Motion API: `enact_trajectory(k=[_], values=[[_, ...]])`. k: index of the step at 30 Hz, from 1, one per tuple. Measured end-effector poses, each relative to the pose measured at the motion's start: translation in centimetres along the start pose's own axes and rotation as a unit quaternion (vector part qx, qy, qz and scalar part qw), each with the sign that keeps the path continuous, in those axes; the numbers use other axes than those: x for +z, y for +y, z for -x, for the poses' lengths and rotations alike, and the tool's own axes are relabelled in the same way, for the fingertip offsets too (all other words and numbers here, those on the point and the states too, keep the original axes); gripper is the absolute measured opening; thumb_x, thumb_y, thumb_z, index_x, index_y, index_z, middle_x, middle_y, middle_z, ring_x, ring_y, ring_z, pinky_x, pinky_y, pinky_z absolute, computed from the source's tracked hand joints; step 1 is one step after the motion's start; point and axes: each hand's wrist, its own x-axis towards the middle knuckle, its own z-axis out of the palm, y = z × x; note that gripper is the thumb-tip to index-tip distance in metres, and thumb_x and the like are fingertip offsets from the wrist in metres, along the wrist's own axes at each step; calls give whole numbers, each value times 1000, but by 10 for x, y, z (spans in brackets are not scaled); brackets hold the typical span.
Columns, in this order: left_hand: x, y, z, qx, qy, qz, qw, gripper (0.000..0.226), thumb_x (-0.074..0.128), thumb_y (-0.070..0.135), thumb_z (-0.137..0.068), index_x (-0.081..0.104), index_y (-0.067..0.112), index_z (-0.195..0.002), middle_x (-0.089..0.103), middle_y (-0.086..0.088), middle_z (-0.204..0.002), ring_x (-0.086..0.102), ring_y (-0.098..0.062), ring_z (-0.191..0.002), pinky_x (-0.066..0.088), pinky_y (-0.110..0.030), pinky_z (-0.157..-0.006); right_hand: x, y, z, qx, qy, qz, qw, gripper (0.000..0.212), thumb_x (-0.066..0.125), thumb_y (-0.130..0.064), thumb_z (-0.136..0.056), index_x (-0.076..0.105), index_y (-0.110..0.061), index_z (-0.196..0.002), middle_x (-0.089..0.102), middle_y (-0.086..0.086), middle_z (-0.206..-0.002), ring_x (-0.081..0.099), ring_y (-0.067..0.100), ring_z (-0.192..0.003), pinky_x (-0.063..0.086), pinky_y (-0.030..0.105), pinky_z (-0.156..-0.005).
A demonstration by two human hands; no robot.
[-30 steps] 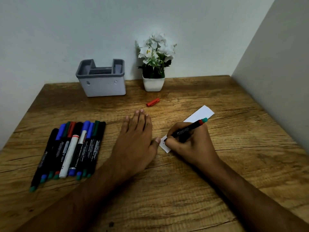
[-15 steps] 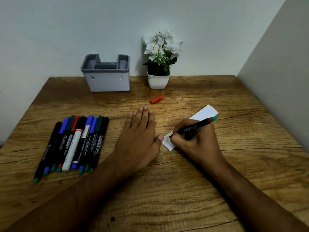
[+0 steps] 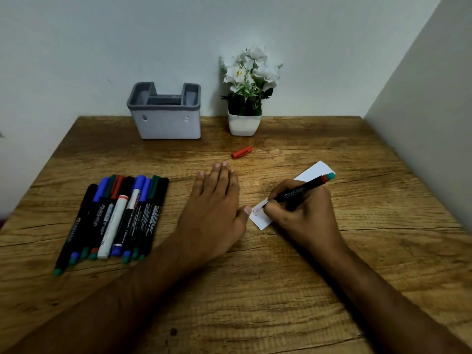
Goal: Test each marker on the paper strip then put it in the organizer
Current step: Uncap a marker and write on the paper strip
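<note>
Table: we saw a wooden top [image 3: 281,290] with heavy brown grain and dark cracks running across it, filling the lower frame.
Left hand: our left hand [image 3: 214,213] lay flat on the wood at centre frame, fingers straight and together, holding nothing; the thumb tip touched the near left end of the paper strip.
Right hand: our right hand [image 3: 304,213], right of centre, curled its fingers tight round the marker in a writing hold.
Marker: the marker in hand [image 3: 298,191] was a slim black barrel with white lettering and a red and teal end pointing to the upper right; its tip met the paper.
Paper strip: the white paper strip [image 3: 263,217] lay slantwise under the right hand, a narrow rectangle, with thin reddish scribbles at its near end.
Spare markers: a row of markers [image 3: 115,218] lay side by side at left, mostly black barrels, one white, with blue, green and red caps.
Cap: a small red cap [image 3: 242,152] lay loose beyond the fingers.
Organizer: the organizer [image 3: 166,116], a squarish box with a darker grey rim and inner compartments, stood by the wall, upper left of centre.
Plant: a white pot of white flowers [image 3: 245,98] stood just right of it.
</note>
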Motion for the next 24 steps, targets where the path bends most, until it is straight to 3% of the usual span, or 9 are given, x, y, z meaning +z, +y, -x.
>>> enact_trajectory(k=[3, 7, 13, 17, 19, 20, 22, 24], values=[[-2, 1, 1, 3, -2, 0, 1000, 77, 9, 57, -99, -6, 8, -158, -12, -12, -166, -16, -24, -153, -1, -47, -124, 1, 1, 0, -2, 1, -7, 1000, 14, 74, -2, -74, 72, -15, -70, 73, -4, -69, 70, 11, -70, 58, 33, -65], [-2, 0, 0, 1, 3, 21, 1000, 78, 14, 58, -99, -4, 10, -158, -11, -10, -166, -15, -22, -153, -4, -45, -125, -3, 0, -4, 26, 40, -79, 996, 22, 68, 5, -79, 73, -14, -70, 72, -7, -65, 68, 5, -63, 52, 23, -62], [-12, -5, -4, -18, 2, 154, 988, 74, 31, 54, -102, 4, 16, -160, -5, 1, -167, -11, -9, -152, -12, -30, -120, -19, -9, -12, 48, 81, -183, 979, 31, 65, 10, -83, 72, -16, -67, 71, 16, -70, 63, 17, -57, 54, 34, -57], [-24, -7, -4, -24, 7, 217, 976, 67, 36, 48, -104, 16, 15, -159, 10, -1, -167, 3, -10, -153, -4, -28, -121, -24, -10, -18, 49, 61, -185, 980, 14, 67, 6, -88, 75, -5, -83, 72, 21, -74, 65, 20, -58, 57, 28, -58], [-31, -6, -7, -42, 17, 230, 972, 64, 42, 45, -103, 27, 13, -156, 25, -3, -163, 18, -15, -151, 11, -32, -124, -28, -10, -24, 44, 59, -191, 979, 10, 68, 5, -90, 74, -3, -88, 71, 23, -75, 65, 21, -58, 58, 28, -58], [-34, -6, -9, -53, 25, 231, 971, 61, 46, 45, -102, 37, 12, -152, 37, -5, -158, 31, -18, -146, 23, -35, -121, -30, -11, -28, 41, 61, -197, 978, 8, 68, 5, -90, 74, -1, -89, 71, 24, -75, 65, 21, -58, 58, 29, -58], [-40, -5, -18, -70, 36, 223, 972, 46, 52, 45, -99, 57, 13, -132, 62, -6, -129, 56, -21, -119, 46, -36, -99, -33, -11, -36, 44, 68, -213, 974, 4, 70, 4, -90, 74, 2, -92, 73, 25, -78, 67, 22, -58, 59, 31, -58], [-43, -5, -32, -74, 51, 210, 974, 32, 56, 44, -96, 63, 14, -106, 65, -2, -94, 60, -19, -91, 47, -34, -73, -36, -11, -43, 51, 81, -232, 968, 5, 72, 2, -90, 74, 4, -94, 75, 24, -81, 69, 24, -61, 60, 32, -59]])
